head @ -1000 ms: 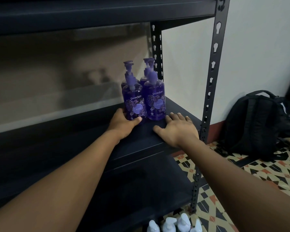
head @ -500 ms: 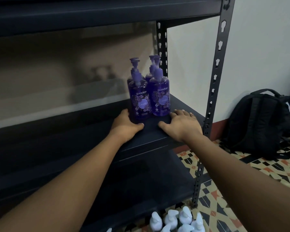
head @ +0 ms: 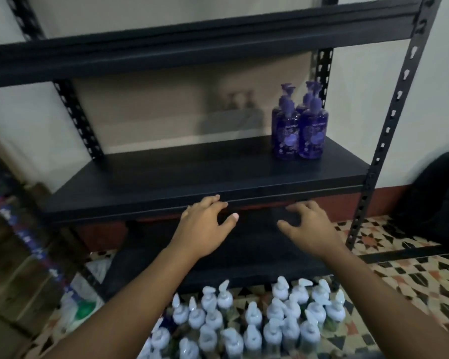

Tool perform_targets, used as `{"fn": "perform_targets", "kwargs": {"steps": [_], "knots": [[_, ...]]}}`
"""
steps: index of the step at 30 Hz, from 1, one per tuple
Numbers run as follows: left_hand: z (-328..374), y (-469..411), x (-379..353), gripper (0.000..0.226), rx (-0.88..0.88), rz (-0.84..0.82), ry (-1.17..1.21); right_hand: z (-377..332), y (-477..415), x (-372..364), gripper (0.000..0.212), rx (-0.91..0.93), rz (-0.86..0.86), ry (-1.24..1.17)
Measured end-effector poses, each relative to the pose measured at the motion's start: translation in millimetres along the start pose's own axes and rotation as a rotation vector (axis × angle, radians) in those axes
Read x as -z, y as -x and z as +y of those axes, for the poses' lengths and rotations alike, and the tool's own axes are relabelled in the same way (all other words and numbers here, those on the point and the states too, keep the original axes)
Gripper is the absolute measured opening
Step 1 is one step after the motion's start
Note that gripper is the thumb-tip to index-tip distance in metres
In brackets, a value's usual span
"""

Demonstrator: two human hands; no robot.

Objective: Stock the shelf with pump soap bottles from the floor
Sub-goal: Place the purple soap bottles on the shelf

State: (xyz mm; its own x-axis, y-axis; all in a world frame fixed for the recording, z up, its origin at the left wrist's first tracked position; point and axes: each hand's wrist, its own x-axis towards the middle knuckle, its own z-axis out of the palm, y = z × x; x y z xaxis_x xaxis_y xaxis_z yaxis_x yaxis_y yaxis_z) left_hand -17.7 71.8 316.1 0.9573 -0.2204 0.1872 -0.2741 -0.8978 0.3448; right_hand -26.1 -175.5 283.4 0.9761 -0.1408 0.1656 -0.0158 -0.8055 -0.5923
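Down on the patterned floor (head: pixel 399 281), a crowd of white-pumped soap bottles (head: pixel 257 322) stands upright, packed close. Above them the left hand (head: pixel 205 224) and right hand (head: pixel 309 226) hover apart, both empty, fingers loosely spread and slightly bent, at the front edge of the shelf (head: pixel 166 182). Farther back, a few purple bottles (head: pixel 300 130) stand tight together at the shelf's right end. A black backpack (head: pixel 436 193) sits by the wall.
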Motion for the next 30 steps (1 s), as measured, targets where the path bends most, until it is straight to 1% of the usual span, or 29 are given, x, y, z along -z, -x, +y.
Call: {"fn": "perform_targets", "kwargs": {"steps": [2, 4, 8, 14, 20, 22, 26, 30], "knots": [[-20, 40, 7, 0.057, 0.053, 0.005, 0.055, -22, 25, -10, 0.049, 0.067, -0.085, -0.072], [-43, 78, 12, 0.054, 0.12, 0.01, 0.099, -45, 51, -20, 0.044, 0.134, -0.123, -0.153], [-86, 147, 19, 0.046, 0.294, 0.041, 0.146, -71, 107, -58, 0.037, 0.184, -0.289, -0.264], [-136, 216, 20, 0.04, 0.486, 0.086, 0.217, -91, 141, -103, 0.037, 0.204, -0.474, -0.255], [-177, 240, -9, 0.03, 0.663, 0.11, 0.349, -118, 136, -156, 0.034, 0.154, -0.575, -0.257], [-193, 241, -24, 0.03, 0.728, 0.123, 0.396, -127, 134, -179, 0.029, 0.105, -0.59, -0.284], [-227, 234, -56, 0.031, 0.863, 0.094, 0.458, -145, 133, -235, 0.023, 0.0, -0.623, -0.341], [-262, 216, -95, 0.029, 0.993, 0.1, 0.556, -158, 130, -298, 0.028, -0.052, -0.641, -0.304]]}}
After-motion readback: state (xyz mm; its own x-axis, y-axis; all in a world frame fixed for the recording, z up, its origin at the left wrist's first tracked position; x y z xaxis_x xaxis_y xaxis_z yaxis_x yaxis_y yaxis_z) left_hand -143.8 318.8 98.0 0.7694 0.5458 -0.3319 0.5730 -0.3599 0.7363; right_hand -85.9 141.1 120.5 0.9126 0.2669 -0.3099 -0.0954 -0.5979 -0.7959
